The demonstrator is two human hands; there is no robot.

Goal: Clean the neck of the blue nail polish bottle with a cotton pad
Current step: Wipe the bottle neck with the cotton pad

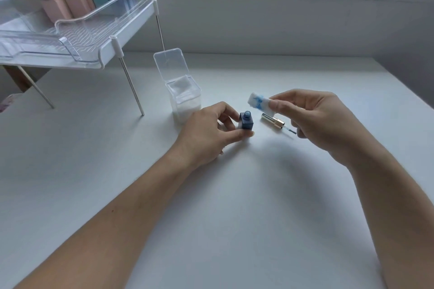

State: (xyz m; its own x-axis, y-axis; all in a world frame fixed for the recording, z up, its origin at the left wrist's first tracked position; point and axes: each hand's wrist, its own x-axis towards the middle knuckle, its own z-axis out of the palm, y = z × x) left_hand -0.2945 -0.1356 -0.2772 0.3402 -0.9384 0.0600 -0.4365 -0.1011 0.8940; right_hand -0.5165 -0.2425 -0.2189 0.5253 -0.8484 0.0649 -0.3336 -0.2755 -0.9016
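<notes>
Clear cotton pad box (pixel 185 98), lid flipped up, sits mid-table toward the back edge of the white table (pixel 234 195). Left hand (pixel 206 136) pinches the open blue nail polish bottle (pixel 246 121), upright on the table, neck bare. Right hand (pixel 321 122) pinches a blue-stained cotton pad (pixel 258 103) just above the gold brush cap (pixel 273 120), which lies flat beside the bottle.

We see a white table (pixel 234 218) bearing our blue bottle (pixel 246 122), gold-capped brush (pixel 273 120), open cotton-pad box (pixel 185 101) and legged rack (pixel 77 37).
</notes>
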